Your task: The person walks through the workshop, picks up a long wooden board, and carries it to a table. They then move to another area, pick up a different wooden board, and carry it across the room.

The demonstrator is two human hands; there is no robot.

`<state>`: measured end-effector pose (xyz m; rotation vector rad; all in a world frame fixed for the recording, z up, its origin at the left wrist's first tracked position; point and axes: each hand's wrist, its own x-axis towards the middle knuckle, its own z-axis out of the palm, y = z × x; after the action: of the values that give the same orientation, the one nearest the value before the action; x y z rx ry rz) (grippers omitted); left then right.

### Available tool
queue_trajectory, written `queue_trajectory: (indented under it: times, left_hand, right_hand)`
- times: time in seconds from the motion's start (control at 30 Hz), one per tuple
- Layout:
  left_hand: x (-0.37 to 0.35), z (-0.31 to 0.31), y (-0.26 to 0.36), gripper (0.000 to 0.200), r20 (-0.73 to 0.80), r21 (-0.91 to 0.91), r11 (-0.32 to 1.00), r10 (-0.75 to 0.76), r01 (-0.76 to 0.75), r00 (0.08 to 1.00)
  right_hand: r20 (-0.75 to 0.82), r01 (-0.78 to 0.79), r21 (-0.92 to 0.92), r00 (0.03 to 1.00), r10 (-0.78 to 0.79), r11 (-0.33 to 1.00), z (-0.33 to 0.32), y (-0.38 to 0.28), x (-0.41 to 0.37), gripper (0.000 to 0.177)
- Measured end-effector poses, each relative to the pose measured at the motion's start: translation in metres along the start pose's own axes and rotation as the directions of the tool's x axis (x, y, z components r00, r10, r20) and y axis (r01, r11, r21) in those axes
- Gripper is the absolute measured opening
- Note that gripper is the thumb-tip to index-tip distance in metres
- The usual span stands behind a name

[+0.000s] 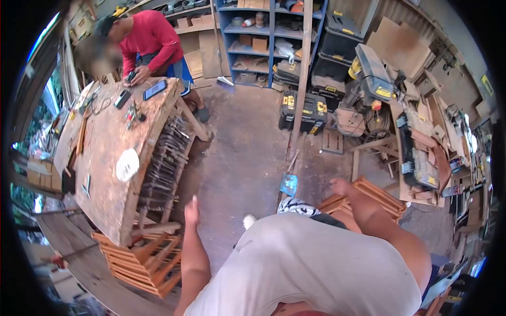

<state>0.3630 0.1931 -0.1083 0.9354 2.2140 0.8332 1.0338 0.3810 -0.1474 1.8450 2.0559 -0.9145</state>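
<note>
**Reach to crates in hand**

Left hand (191, 209) is held spread and empty off the near corner of the bench (105, 192). Right hand (340, 185) is placed at the slatted crates (380, 198) on the floor (237, 158); its grip cannot be told. A firm hold is judged needed next.

Left hand (191, 210) flat; right hand (340, 185) outstretched

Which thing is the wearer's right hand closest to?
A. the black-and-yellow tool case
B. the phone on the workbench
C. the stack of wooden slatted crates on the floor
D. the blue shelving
C: the right hand is right at the edge of the wooden slatted crates.
</note>
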Motion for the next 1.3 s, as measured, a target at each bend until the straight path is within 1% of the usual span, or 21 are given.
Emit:
queue_trajectory:
  times: [0.07, 0.1, 0.17, 0.3, 0.33, 0.37, 0.43, 0.47, 0.53, 0.6, 0.8, 0.87, 0.9, 0.93, 0.97, 1.03, 1.1, 1.13, 1.17, 1.23, 1.3]
  left_hand:
    - [0.09, -0.016, 0.083, 0.055, 0.024, -0.081, 0.985, 0.153, -0.151, 0.988]
    - [0.135, -0.014, 0.113, 0.051, 0.056, -0.092, 0.987, 0.137, -0.131, 0.989]
    - [0.208, -0.001, 0.161, 0.045, 0.153, -0.116, 0.988, 0.12, -0.103, 0.981]
    - [0.28, 0.049, 0.232, 0.038, 0.312, 0.018, 0.989, 0.137, -0.15, 0.94]
    - [0.296, 0.064, 0.228, 0.036, 0.351, 0.01, 1.0, -0.026, 0.024, 0.936]
    - [0.313, 0.078, 0.22, 0.038, 0.452, -0.031, 0.991, -0.105, 0.133, 0.886]
    - [0.353, 0.102, 0.206, 0.045, 0.507, 0.218, 0.974, -0.17, 0.065, 0.845]
    - [0.363, 0.106, 0.215, 0.045, 0.488, 0.204, 0.976, -0.174, 0.083, 0.855]
    - [0.393, 0.118, 0.24, 0.049, 0.392, 0.265, 0.962, -0.04, -0.071, 0.919]
    - [0.432, 0.121, 0.275, 0.049, 0.402, 0.221, 0.975, -0.06, -0.033, 0.914]
    - [0.61, 0.156, 0.354, 0.049, 0.459, 0.076, 0.997, -0.06, 0.028, 0.887]
    - [0.693, 0.183, 0.349, 0.044, 0.601, -0.017, 0.99, 0.12, -0.137, 0.79]
    - [0.74, 0.197, 0.346, 0.044, 0.581, -0.03, 0.989, 0.133, -0.142, 0.803]
    - [0.79, 0.212, 0.345, 0.04, 0.654, 0.079, 0.895, 0.285, -0.438, 0.701]
    - [0.825, 0.221, 0.354, 0.036, 0.737, 0.161, 0.712, 0.374, -0.683, 0.563]
    - [0.892, 0.209, 0.432, 0.033, 0.884, 0.207, 0.497, 0.274, -0.843, 0.378]
    - [0.963, 0.21, 0.475, 0.031, 0.703, 0.149, 0.495, 0.556, -0.856, 0.444]
    - [0.985, 0.205, 0.5, 0.031, 0.568, 0.046, 0.735, 0.538, -0.677, 0.623]
    - [1.007, 0.195, 0.532, 0.03, 0.432, -0.11, 0.885, 0.453, -0.452, 0.78]
    - [1.056, 0.171, 0.585, 0.03, 0.419, -0.038, 0.914, 0.381, -0.404, 0.824]
    - [1.114, 0.165, 0.591, 0.032, 0.462, -0.159, 0.946, 0.325, -0.283, 0.825]
  right_hand:
    - [-0.014, -0.136, 0.27, 0.989, 0.145, 0.953, -0.032, -0.03, 0.007, 0.041]
    - [-0.007, -0.14, 0.286, 0.989, 0.148, 0.948, -0.033, -0.035, 0.031, 0.041]
    - [0.038, -0.162, 0.532, 0.985, 0.167, 0.831, -0.031, -0.035, 0.086, 0.043]
    - [0.024, -0.088, 0.564, 0.996, 0.09, 0.821, -0.074, -0.094, 0.207, 0.042]
    - [0.037, -0.066, 0.566, 0.998, 0.054, 0.822, -0.08, -0.107, 0.247, 0.042]
    - [0.042, -0.038, 0.564, 0.999, 0.017, 0.825, -0.095, -0.118, 0.286, 0.042]
    - [0.041, 0.059, 0.586, 0.994, -0.102, 0.808, -0.147, -0.166, 0.347, 0.042]
    - [0.024, 0.139, 0.62, 0.98, -0.196, 0.772, -0.174, -0.19, 0.377, 0.042]
    - [-0.017, 0.258, 0.601, 0.95, -0.311, 0.756, -0.222, -0.233, 0.445, 0.04]
    - [-0.051, 0.345, 0.607, 0.916, -0.398, 0.716, -0.274, -0.286, 0.499, 0.039]
    - [-0.064, 0.385, 0.707, 0.87, -0.488, 0.593, -0.384, -0.421, 0.646, 0.038]
    - [-0.085, 0.391, 0.711, 0.873, -0.481, 0.584, -0.41, -0.456, 0.678, 0.038]
    - [-0.038, 0.338, 0.724, 0.89, -0.454, 0.602, -0.427, -0.47, 0.689, 0.039]
    - [0.006, 0.291, 0.73, 0.902, -0.432, 0.618, -0.447, -0.486, 0.703, 0.04]
    - [0.016, 0.297, 0.711, 0.899, -0.437, 0.637, -0.464, -0.501, 0.721, 0.04]
    - [0.047, 0.311, 0.68, 0.886, -0.462, 0.664, -0.493, -0.529, 0.753, 0.04]
    - [0.01, 0.321, 0.723, 0.881, -0.473, 0.611, -0.521, -0.56, 0.79, 0.04]
    - [0.024, 0.327, 0.717, 0.871, -0.491, 0.615, -0.537, -0.579, 0.805, 0.04]
    - [0.036, 0.296, 0.755, 0.872, -0.488, 0.586, -0.554, -0.6, 0.821, 0.04]
    - [0.054, 0.276, 0.808, 0.846, -0.531, 0.521, -0.572, -0.637, 0.861, 0.04]
    - [0.06, 0.326, 0.798, 0.794, -0.605, 0.507, -0.592, -0.683, 0.896, 0.038]
